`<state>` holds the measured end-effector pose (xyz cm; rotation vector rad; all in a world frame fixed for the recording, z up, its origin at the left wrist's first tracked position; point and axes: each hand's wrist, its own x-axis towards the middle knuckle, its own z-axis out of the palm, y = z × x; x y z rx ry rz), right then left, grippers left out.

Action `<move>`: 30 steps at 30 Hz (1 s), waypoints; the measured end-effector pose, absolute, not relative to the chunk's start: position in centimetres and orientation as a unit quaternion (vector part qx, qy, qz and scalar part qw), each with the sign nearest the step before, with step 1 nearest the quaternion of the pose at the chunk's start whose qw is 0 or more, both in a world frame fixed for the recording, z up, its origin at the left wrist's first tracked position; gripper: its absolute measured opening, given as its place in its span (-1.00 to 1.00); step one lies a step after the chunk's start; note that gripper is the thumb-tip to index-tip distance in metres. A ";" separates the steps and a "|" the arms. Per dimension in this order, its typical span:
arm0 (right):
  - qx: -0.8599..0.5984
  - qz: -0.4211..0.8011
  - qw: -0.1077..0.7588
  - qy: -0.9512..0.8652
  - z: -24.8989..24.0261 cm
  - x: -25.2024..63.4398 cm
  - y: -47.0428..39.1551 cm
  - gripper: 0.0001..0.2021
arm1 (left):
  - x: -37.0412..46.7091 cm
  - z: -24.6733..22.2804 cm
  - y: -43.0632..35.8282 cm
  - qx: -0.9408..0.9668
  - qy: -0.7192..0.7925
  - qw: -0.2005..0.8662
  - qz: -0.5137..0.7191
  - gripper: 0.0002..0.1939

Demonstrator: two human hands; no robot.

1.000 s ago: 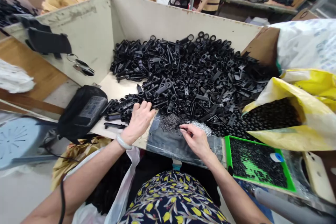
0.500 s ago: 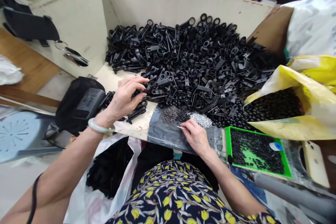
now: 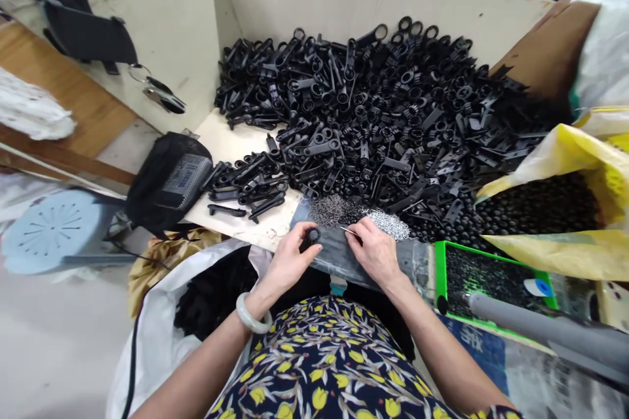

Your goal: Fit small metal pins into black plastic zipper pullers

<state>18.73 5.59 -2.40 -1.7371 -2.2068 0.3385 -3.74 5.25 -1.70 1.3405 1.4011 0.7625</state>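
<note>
My left hand [image 3: 291, 255] is closed on a black ring-ended plastic part [image 3: 311, 237] above the front edge of the worktop. Just right of it, my right hand [image 3: 376, 255] pinches a thin silvery pointed piece [image 3: 346, 230], its tip directed left toward the ring; a gap remains between them. Whether that piece is a pin or a tool's tip cannot be made out. Beyond my fingers lie small piles of brownish-grey bits [image 3: 327, 210] and shiny silver pins [image 3: 388, 224]. A large heap of black plastic parts [image 3: 344, 98] fills the boxed-in worktop behind them.
Several black handle-like parts [image 3: 250, 183] lie at left beside a black mesh pouch [image 3: 170, 180]. A green tray [image 3: 441, 275] of small black bits and a grey tube [image 3: 515, 317] sit at right. Behind them stands a yellow bag [image 3: 550, 236]. An open white bag [image 3: 162, 314] hangs below left.
My left hand has come from the heap toward me and to the right, bringing a black ring-ended part. My right hand stays near the silver pins, still pinching the thin piece.
</note>
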 end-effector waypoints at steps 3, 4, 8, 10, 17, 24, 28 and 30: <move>-0.595 0.121 0.170 -0.776 -2.6 18.7 5.7 -0.78 | -3.5 -1.0 5.0 0.528 0.597 0.529 0.291 -0.66; -0.591 0.121 0.172 -0.779 -2.7 18.7 5.7 -0.79 | -3.4 -0.7 5.0 0.522 0.600 0.536 0.283 -0.67; -0.585 0.133 0.184 -0.779 -2.6 18.6 5.8 -0.80 | -3.0 0.4 5.1 0.517 0.613 0.537 0.260 -0.69; -0.579 0.166 0.206 -0.771 -2.2 18.6 5.7 -0.82 | -2.8 0.8 5.3 0.546 0.639 0.481 0.248 -0.72; -0.539 0.300 0.308 -0.724 -1.3 18.4 5.1 -0.88 | -2.0 0.0 6.4 0.711 0.617 0.305 0.141 -0.91; -0.535 0.386 0.388 -0.643 -1.3 17.9 4.8 -0.88 | -2.5 0.2 7.3 0.724 0.555 0.365 0.186 -0.88; -0.516 0.405 0.425 -0.623 -0.3 17.6 4.6 -0.89 | -2.8 1.6 6.6 0.592 0.528 0.542 0.276 -0.83; -0.507 0.405 0.432 -0.626 0.2 17.4 4.5 -0.88 | -2.7 2.1 6.0 0.542 0.512 0.597 0.295 -0.80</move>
